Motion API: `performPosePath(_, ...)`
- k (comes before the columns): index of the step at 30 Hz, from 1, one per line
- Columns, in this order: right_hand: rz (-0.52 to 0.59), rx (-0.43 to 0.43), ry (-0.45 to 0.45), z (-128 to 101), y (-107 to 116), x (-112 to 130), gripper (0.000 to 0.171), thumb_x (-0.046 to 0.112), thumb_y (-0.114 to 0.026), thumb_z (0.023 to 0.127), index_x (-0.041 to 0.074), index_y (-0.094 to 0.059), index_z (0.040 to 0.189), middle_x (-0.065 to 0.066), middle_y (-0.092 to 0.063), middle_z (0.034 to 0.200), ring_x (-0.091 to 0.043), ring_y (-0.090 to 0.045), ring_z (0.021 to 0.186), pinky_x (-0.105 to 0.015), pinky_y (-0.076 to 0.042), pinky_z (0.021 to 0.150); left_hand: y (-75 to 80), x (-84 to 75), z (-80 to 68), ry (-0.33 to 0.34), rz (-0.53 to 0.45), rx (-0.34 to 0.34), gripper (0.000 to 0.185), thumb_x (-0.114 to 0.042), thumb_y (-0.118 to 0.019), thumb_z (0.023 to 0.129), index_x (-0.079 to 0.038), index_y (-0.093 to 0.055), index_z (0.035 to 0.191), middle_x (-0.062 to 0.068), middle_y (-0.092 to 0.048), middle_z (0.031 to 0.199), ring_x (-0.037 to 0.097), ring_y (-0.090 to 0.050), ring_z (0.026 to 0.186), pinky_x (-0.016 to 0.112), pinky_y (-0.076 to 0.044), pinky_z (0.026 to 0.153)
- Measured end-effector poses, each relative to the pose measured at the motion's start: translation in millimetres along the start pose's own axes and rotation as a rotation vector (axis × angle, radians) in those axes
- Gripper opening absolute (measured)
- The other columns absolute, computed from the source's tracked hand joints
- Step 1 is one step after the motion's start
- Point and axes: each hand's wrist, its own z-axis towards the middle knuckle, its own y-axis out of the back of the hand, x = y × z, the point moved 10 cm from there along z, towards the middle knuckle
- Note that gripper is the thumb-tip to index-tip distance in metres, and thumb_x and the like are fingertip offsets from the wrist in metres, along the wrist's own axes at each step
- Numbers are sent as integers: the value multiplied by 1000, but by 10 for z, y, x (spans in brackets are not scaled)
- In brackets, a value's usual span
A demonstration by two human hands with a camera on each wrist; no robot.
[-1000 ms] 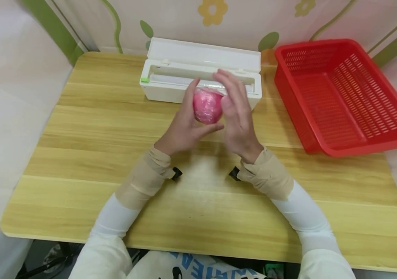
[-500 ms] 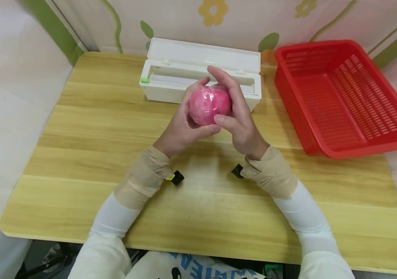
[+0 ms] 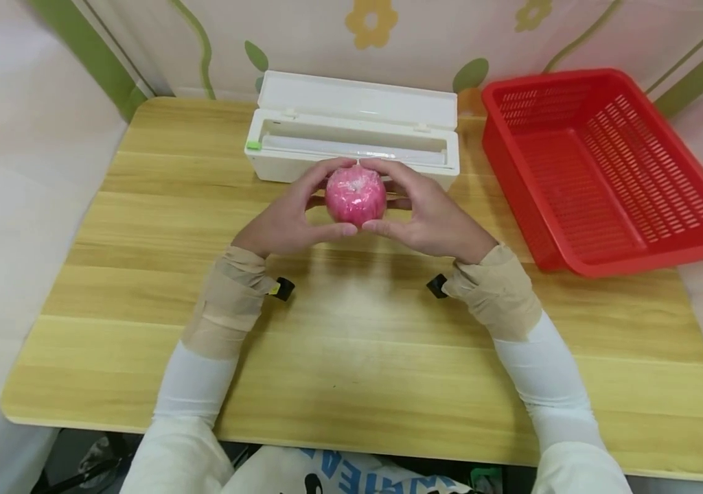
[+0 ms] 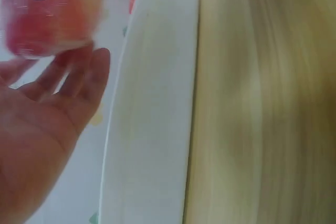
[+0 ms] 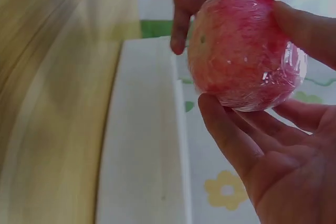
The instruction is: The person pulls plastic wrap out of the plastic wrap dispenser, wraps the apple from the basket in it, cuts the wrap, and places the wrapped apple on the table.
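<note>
A red apple wrapped in clear film (image 3: 355, 195) is held above the wooden table (image 3: 141, 288), just in front of the white cling-film dispenser box (image 3: 302, 127). My left hand (image 3: 283, 223) grips it from the left and my right hand (image 3: 428, 219) from the right, thumbs below and fingers curled over the top. The right wrist view shows the film-covered apple (image 5: 244, 51) between the right fingertips (image 5: 302, 27), with the left hand behind it. In the left wrist view the apple (image 4: 50, 14) is blurred above the left palm (image 4: 37, 140).
The dispenser box (image 4: 152, 119) stands with its lid up at the table's back centre. A red slotted plastic basket (image 3: 605, 171) sits at the back right. A patterned wall (image 3: 388, 34) runs behind the table.
Both hands have come down and toward me with the apple and turned it. They now hold it symmetrically from both sides, wrists spread wider apart.
</note>
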Motion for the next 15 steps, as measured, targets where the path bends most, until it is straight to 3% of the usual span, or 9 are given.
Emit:
performPosePath(6,-130,45,-18,54,-96,-259,82,17,-88,87,21,-47,157,4,-54,156,-15,-58,134,-39,-57,108,-51,115,42,-1,83,28,77,-25,-88,88,-20,-48,154,-5,-56,151,11,-57,135,37,-52,114)
performPosePath(11,-129,86,-68,64,-179,-385,85,13,-89,86,26,-45,158,3,-51,156,-17,-61,130,-37,-60,102,-111,171,48,16,155,46,79,-20,-90,86,-13,-48,153,1,-59,149,14,-58,135,37,-50,116)
performPosePath(15,-156,99,-88,66,-209,-420,85,10,-89,85,20,-46,158,-1,-53,155,-21,-62,130,-40,-59,105,-141,222,47,67,246,47,86,-20,-90,86,-8,-41,156,9,-60,149,19,-60,137,37,-50,116)
